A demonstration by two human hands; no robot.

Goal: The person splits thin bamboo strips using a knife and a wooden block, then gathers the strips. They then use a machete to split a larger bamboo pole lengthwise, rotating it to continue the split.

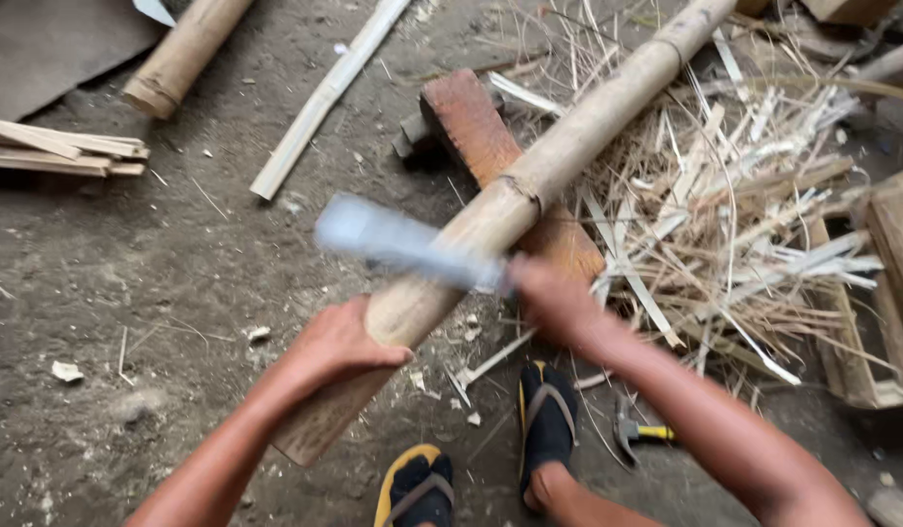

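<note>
1. Our left hand (339,344) wraps its grip around the near end of a long bamboo pole (529,185), fingers curled over the top of the stem, holding it steady.
2. The bamboo pole runs on a slant from the lower left, beside our feet, up to the top right of the view, and it rests across a reddish wooden block (490,156) lying on the dirt floor (129,293).
3. Our right hand (549,303) is closed in a tight grip on the handle of a broad blade (398,239). The blade is blurred, and it lies across the pole just beyond our left hand; we cannot tell whether its edge touches the bamboo.
4. A heap of pale bamboo strips and shavings (724,205) spreads over the floor to the right of the pole.
5. A small hammer with a yellow handle (639,431) lies on the floor under our right forearm, near our feet in black and yellow sandals (547,420).
6. A second, shorter bamboo piece (183,54) and a flat split slat (324,98) lie apart at the top left, with a stack of thin slats (66,148) at the left edge.
</note>
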